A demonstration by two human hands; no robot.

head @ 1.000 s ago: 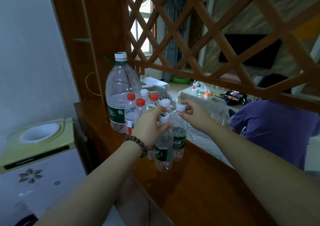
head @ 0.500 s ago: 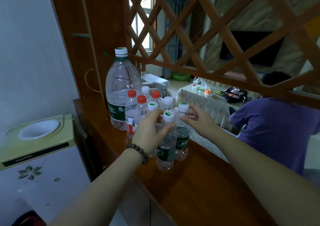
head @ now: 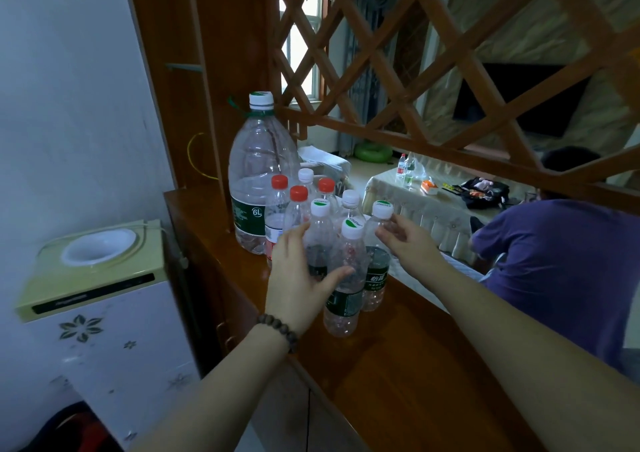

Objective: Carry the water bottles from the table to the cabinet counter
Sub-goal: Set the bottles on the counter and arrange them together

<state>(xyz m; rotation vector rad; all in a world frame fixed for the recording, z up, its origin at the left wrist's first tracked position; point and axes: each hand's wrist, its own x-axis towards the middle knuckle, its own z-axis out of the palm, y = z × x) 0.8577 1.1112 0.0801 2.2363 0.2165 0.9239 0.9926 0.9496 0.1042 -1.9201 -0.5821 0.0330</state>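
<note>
Several small water bottles stand bunched on the wooden cabinet counter (head: 398,365). The front bottle (head: 350,256) has a white-and-green cap, as does the right bottle (head: 376,278). My left hand (head: 299,278) is spread beside the cluster, its thumb lying against the front bottle and its fingers reaching up beside another white-capped bottle (head: 320,209). My right hand (head: 407,244) hovers with loose fingers, the fingertips at the right bottle's neck. Red-capped bottles (head: 298,195) stand behind. More bottles (head: 401,171) remain on the far table (head: 415,206).
A large 6L bottle (head: 259,174) stands at the back of the counter against the wooden lattice screen (head: 450,71). A person in a purple shirt (head: 561,261) sits past the counter on the right. A water dispenser (head: 93,261) stands at the left.
Both hands have slid down off the bottle caps and loosened. The two carried bottles now stand on the counter with the cluster.
</note>
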